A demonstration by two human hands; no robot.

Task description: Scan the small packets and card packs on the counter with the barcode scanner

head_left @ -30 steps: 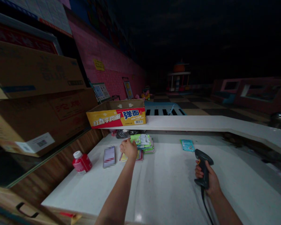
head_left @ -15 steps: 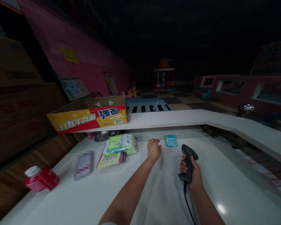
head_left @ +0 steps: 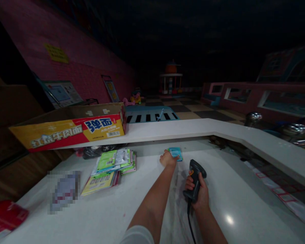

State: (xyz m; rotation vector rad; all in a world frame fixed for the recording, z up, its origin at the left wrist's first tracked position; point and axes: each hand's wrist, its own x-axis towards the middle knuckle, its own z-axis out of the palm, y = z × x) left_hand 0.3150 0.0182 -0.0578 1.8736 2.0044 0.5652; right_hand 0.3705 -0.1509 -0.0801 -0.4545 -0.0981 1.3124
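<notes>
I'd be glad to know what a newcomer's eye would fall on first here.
Probably the red and yellow carton at left, on the raised white ledge. Next might come the dark scanner in the right grip, then the blue packet at the left grip, on the counter.

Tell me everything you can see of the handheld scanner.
The scanner is dark grey, plastic-looking and gun-shaped, with a broad head, a yellowish trigger and a handle. A dark cable leaves its base and runs down out of view. The right grip wraps the handle, holding it roughly upright, slightly tilted, right of the blue packet. Whether it touches the white counter is unclear.
</notes>
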